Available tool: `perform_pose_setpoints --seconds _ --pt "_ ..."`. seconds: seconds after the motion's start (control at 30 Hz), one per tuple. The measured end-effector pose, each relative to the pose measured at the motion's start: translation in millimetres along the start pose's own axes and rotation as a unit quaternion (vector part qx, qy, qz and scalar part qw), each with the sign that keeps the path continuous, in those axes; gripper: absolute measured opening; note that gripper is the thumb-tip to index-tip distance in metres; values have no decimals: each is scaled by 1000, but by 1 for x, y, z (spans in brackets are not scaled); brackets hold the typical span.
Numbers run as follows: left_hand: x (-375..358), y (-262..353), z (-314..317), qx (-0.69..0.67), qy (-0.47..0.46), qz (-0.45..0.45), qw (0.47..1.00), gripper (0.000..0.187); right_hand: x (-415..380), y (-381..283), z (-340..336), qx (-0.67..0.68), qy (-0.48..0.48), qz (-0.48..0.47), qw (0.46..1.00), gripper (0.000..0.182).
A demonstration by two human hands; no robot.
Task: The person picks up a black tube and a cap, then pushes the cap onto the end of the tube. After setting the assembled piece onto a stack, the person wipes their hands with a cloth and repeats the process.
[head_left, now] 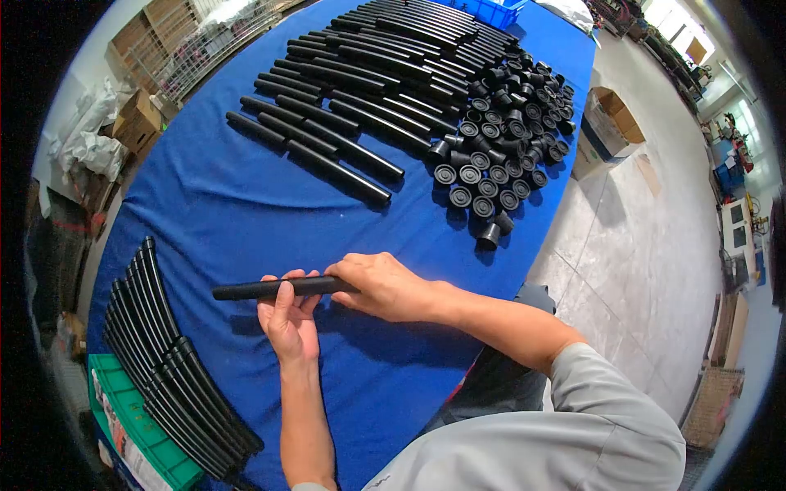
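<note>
A black tube point(254, 290) lies roughly level above the blue cloth. My left hand point(291, 323) holds it near its middle, palm up, with the thumb across the top. My right hand point(385, 286) is wrapped round the tube's right end, which its fingers hide. Whether a cap sits on that end cannot be seen. Beyond the hands, rows of black tubes point(352, 74) lie at the back of the table, beside a heap of round black caps point(489, 131).
Stacked black tubes point(176, 368) lie at the left over a green crate point(176, 460). At the back edge is a blue bin point(491, 11). An open cardboard box point(607, 131) stands on the floor right of the blue-covered table point(196, 196).
</note>
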State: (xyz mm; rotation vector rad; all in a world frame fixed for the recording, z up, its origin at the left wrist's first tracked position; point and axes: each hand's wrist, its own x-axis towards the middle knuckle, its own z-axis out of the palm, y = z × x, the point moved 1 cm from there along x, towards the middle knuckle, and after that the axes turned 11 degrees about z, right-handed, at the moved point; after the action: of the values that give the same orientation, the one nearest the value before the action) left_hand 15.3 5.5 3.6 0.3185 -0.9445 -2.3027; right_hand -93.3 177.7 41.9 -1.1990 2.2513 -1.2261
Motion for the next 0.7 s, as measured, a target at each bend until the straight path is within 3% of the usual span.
perform_pose_setpoints --seconds 0.17,0.27,0.37,0.47,0.5,0.6,0.7 --pt "-2 1 14 18 16 -9 1000 23 -2 -3 0 -59 45 -25 997 34" --pt "3 -1 -4 18 -22 -23 999 24 -5 -2 1 -132 82 -93 983 38" --pt "3 -1 -3 4 -48 -31 998 25 -5 -5 0 -8 43 -32 999 39" --pt "2 1 1 -5 -46 -29 999 24 2 -15 -21 142 -148 188 960 40" --pt "0 2 5 1 -31 -30 999 24 0 7 0 80 -4 22 997 38" --pt "3 -1 1 0 -31 -30 999 24 -3 -6 -2 -54 67 -43 995 36" --pt "3 -1 -6 -6 -51 -28 998 23 -4 4 -2 -2 -1 -21 1000 40"
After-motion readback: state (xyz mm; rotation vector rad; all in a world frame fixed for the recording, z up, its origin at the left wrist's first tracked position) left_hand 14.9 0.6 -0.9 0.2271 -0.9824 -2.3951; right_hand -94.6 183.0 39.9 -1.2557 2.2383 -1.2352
